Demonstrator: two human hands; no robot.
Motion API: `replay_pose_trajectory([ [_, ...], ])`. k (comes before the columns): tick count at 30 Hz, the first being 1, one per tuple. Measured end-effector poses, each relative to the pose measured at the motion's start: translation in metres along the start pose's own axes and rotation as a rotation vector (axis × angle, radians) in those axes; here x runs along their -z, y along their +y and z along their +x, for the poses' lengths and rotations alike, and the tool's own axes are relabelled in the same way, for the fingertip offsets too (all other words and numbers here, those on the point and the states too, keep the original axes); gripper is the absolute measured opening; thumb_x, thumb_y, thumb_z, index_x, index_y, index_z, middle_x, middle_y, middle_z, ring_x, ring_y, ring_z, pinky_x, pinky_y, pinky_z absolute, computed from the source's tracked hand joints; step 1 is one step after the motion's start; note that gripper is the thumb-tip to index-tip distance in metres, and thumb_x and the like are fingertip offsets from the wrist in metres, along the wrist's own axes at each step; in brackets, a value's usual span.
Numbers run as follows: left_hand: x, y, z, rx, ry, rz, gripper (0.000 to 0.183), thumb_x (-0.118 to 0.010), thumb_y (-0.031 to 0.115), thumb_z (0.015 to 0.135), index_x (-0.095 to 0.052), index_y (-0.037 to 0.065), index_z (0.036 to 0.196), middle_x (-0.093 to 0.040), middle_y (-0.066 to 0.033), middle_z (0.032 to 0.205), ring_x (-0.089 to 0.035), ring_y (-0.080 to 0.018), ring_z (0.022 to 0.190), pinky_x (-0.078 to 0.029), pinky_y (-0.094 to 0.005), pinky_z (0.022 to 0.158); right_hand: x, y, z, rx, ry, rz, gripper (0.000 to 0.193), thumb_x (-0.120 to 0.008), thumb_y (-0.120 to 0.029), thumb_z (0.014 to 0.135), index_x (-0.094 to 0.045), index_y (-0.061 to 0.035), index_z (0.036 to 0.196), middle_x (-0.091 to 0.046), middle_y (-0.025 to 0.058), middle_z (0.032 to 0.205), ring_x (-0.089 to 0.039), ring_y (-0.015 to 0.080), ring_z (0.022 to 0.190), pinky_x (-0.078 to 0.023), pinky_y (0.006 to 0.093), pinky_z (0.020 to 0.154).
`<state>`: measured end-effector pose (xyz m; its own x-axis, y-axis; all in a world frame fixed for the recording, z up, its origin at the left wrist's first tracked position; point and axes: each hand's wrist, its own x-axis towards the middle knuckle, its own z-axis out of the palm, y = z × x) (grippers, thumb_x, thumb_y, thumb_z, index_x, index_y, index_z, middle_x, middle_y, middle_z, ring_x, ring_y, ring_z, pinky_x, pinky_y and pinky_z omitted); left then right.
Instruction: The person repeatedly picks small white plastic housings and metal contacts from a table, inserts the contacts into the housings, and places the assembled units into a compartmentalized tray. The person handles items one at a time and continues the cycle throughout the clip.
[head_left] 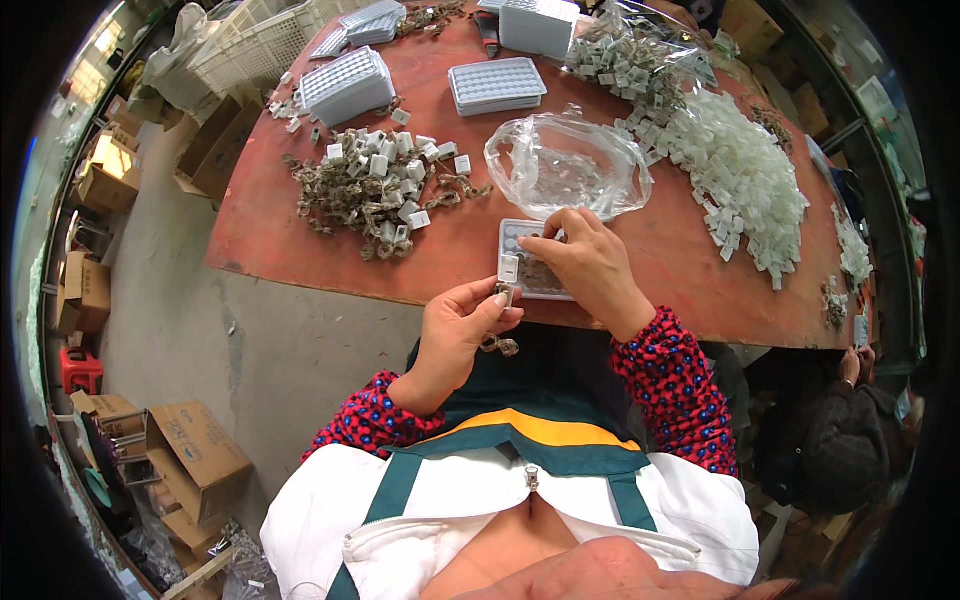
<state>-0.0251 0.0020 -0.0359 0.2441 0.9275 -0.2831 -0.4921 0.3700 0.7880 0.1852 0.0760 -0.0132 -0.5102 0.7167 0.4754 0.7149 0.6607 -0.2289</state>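
Note:
My left hand point(459, 333) is closed on a small white plastic case point(509, 268) with a dark end, held upright between thumb and fingers at the table's near edge. A brown cord point(500, 346) dangles below that hand. My right hand point(590, 264) reaches over a shallow white tray point(507, 230) with round cells, thumb and fingertips pinched together. Whatever lies between those fingertips is too small to make out. The hand covers much of the tray. Just beyond it lies an open clear plastic bag point(570, 185) with small clear pieces inside.
On the red table point(330, 265), a heap of white cases with brown cords point(380, 185) lies left. Translucent white pieces point(745, 180) spread right, beside a bag of corded cases point(640, 75). Tray stacks point(497, 85) stand farther back. Another person point(850, 440) sits at right.

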Motion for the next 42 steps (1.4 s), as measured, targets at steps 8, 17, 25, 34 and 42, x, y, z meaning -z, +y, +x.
replay_pose_trajectory([
  [8, -0.004, 0.0, -0.002, -0.046, -0.042, 0.041, 0.04, -0.061, 0.006, 0.099, -0.054, -0.008, 0.136, -0.068, -0.0132, 0.12, -0.07, -0.016, 0.1, -0.057, -0.03, 0.091, 0.026, -0.031, -0.008, -0.345, -0.027, 0.555, 0.013, -0.074, -0.011, 0.082, -0.071, -0.0081, 0.095, -0.065, 0.007, 0.089, -0.065, 0.0255, 0.084, -0.054, 0.0356, 0.071],
  [17, -0.013, -0.005, -0.007, -0.148, -0.057, 0.049, 0.039, -0.059, 0.001, 0.099, -0.052, -0.01, 0.136, -0.067, -0.0144, 0.12, -0.067, -0.0163, 0.105, -0.057, -0.0304, 0.095, 0.02, -0.063, -0.024, -0.218, 0.125, 0.313, 0.01, -0.075, -0.011, 0.082, -0.069, -0.008, 0.09, -0.066, 0.0054, 0.087, -0.065, 0.0262, 0.08, -0.053, 0.0365, 0.069],
  [25, -0.006, -0.004, 0.0, -0.113, 0.042, 0.143, 0.033, -0.062, 0.006, 0.098, -0.06, -0.009, 0.128, -0.071, -0.0114, 0.112, -0.07, -0.0139, 0.09, -0.058, -0.0266, 0.084, 0.014, -0.035, -0.01, -0.244, 0.091, 0.275, 0.011, -0.073, -0.015, 0.084, -0.073, -0.0096, 0.094, -0.065, 0.0065, 0.088, -0.065, 0.0266, 0.084, -0.053, 0.0377, 0.069],
  [34, -0.005, 0.001, 0.0, -0.097, 0.07, 0.135, 0.035, -0.062, 0.007, 0.099, -0.059, -0.007, 0.13, -0.071, -0.0106, 0.112, -0.07, -0.0127, 0.089, -0.058, -0.0251, 0.084, 0.002, -0.016, -0.001, -0.132, 0.023, 0.133, 0.014, -0.075, -0.015, 0.082, -0.073, -0.0094, 0.095, -0.063, 0.0037, 0.087, -0.063, 0.0236, 0.086, -0.052, 0.0349, 0.07],
  [42, -0.012, -0.001, -0.002, -0.177, -0.024, 0.103, 0.039, -0.06, 0.002, 0.099, -0.054, -0.011, 0.134, -0.069, -0.0136, 0.116, -0.07, -0.0159, 0.099, -0.058, -0.0271, 0.089, 0.02, -0.061, -0.017, -0.228, 0.127, 0.36, 0.013, -0.076, -0.009, 0.08, -0.071, -0.0061, 0.091, -0.066, 0.0071, 0.086, -0.065, 0.0267, 0.08, -0.053, 0.0361, 0.068],
])
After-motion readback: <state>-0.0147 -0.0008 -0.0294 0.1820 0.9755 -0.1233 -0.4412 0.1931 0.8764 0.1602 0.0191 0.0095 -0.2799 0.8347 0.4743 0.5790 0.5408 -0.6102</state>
